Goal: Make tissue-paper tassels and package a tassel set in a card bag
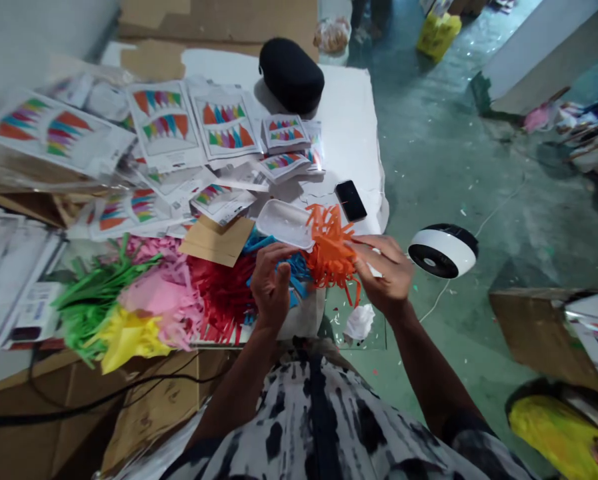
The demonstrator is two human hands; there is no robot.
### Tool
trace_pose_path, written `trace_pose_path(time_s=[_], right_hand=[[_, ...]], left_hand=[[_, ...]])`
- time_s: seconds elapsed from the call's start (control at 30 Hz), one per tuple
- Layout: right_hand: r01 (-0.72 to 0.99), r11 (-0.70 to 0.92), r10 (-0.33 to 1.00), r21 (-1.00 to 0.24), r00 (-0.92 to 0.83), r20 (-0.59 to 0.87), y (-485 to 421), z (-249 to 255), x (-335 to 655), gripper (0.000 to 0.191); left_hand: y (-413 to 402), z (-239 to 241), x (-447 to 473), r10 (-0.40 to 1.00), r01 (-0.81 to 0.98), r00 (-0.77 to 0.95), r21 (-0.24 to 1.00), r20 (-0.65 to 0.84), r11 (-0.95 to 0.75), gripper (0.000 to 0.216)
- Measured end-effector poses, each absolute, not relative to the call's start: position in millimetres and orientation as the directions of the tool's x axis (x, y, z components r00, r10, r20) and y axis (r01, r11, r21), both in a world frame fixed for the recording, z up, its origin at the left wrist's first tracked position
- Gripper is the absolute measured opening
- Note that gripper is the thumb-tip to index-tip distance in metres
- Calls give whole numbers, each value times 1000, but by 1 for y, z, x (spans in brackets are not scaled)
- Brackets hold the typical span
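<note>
Orange fringed paper, like a tissue tassel (331, 250), is bunched in front of me, with loose strips trailing below it. My right hand (387, 272) pinches its right side between thumb and fingers. To the left, my left hand (272, 283) hovers by the blue fringed paper (300, 275), fingers half curled and thumb apart, with nothing visible in it. Its fingertips are near a shallow white plastic tray (285, 222), whose right end the orange fringe overlaps. Red fringed paper (221, 293) lies just left of that hand.
Pink (163, 297), green (96, 297) and yellow (129, 337) fringed paper lies at the left. Printed packets (226, 123) cover the table behind. A black case (292, 75), a phone (351, 200) and a brown card (216, 240) lie there too. A white-and-black round device (443, 251) stands at the right.
</note>
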State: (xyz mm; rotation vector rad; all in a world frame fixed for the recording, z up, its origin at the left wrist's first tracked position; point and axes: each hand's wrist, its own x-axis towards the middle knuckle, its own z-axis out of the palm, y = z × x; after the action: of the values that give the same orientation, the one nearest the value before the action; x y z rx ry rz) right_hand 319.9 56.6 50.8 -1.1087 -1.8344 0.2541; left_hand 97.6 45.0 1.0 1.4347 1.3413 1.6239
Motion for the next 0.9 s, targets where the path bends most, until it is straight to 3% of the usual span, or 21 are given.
trace_pose_path(time_s=[0.23,0.33,0.4,0.47,0.6,0.67,0.77,0.9], right_hand=[[702,488,826,-519,-180,534,15,26,285,29],[722,469,841,-508,-190,507,-1,21,271,28],[688,449,874,-570,-207,439,-11,21,265,30],[611,360,929,-705,-162,334,-22,21,265,36],[379,-52,976,-924,217,34,-44,5,278,43],[288,-229,947,-930,287,-145,-57,-8,282,53],[129,-374,911,-918,236,-338,-75,-24,276,66],[-79,-354,888,-932,285,-361,-89,-25,253,55]], left_hand=[[22,-7,94,957,216,-11,935,291,-282,57],[11,-14,90,971,230,34,944,237,-238,46],[5,-14,85,976,216,48,952,213,-219,33],[3,-13,78,987,127,55,980,148,-154,25],[3,-12,61,996,-122,11,989,-84,85,26],[3,-13,54,994,-188,15,976,-109,110,27],[-3,-15,51,986,-239,122,961,-114,141,27],[-17,-17,58,948,-235,283,947,-148,218,27]])
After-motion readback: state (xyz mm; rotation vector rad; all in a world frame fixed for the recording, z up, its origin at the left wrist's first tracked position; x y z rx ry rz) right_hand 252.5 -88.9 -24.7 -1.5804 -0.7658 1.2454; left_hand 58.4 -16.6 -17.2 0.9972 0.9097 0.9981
